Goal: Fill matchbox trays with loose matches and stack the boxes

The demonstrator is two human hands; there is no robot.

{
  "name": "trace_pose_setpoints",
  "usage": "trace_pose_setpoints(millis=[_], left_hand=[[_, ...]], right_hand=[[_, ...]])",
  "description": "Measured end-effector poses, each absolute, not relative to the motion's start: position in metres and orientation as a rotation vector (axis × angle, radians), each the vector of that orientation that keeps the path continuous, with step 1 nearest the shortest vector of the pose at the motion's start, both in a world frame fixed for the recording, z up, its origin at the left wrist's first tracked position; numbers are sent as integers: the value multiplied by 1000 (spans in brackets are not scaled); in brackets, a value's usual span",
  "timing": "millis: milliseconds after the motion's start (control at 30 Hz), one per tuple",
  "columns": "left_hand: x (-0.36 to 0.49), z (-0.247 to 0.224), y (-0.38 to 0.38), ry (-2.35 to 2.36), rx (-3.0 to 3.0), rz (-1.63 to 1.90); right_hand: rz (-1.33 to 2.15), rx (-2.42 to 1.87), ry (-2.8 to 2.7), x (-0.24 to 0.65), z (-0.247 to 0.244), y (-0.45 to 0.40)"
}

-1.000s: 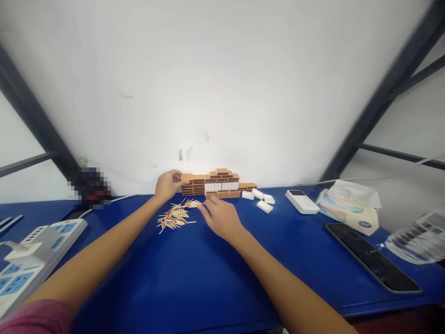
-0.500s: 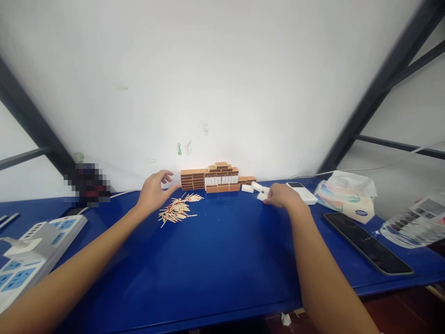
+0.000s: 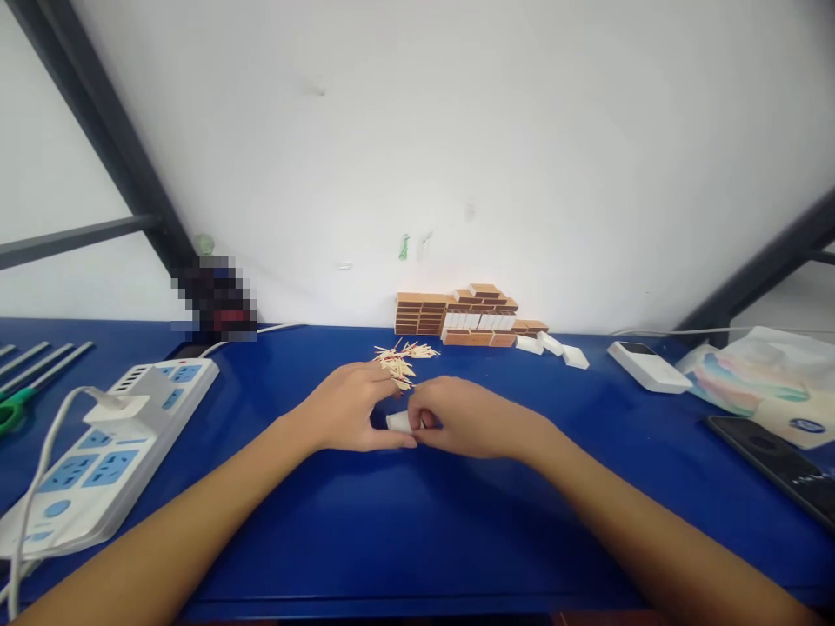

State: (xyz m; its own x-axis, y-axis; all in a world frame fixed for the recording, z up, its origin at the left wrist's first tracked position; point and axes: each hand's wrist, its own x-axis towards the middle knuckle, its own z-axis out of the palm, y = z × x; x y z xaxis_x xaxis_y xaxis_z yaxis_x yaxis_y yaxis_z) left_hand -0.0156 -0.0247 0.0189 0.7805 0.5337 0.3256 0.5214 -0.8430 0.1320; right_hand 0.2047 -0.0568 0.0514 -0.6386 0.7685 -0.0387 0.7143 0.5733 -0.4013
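A small white tray (image 3: 397, 422) lies between my hands near the middle of the blue table. My right hand (image 3: 463, 417) pinches its right end with curled fingers. Beside it, my left hand (image 3: 352, 406) has its thumb and fingers apart, the thumb tip close to the right fingertips. Just beyond both hands is a loose pile of matches (image 3: 405, 356). Against the wall stand stacked brown matchboxes (image 3: 421, 314), with a row of white pieces (image 3: 478, 322) set among the boxes. To their right lie several loose white trays (image 3: 575, 356).
At the left are a power strip (image 3: 117, 452) with a plugged cable and green-handled scissors (image 3: 14, 409). The right side holds a white device (image 3: 649, 367), a tissue pack (image 3: 744, 378) and a black phone (image 3: 776, 461). A blurred dark object (image 3: 218, 300) stands at the back left.
The view has turned left. My right hand has moved from the loose white trays to the table's middle with one tray. My left hand has come nearer, beside it.
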Motion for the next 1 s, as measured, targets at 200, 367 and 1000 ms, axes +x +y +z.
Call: trace_pose_setpoints(millis=[200,367,1000], left_hand=[[-15,16,-26,944,2925,361],[-14,12,-25,930,2899,408],[-12,11,-26,896,2860,435]], right_hand=[[594,-1370,-2427,233,54,4],[490,-1403,-2308,251,25,49],[416,-1463,-2434,262,11,29]])
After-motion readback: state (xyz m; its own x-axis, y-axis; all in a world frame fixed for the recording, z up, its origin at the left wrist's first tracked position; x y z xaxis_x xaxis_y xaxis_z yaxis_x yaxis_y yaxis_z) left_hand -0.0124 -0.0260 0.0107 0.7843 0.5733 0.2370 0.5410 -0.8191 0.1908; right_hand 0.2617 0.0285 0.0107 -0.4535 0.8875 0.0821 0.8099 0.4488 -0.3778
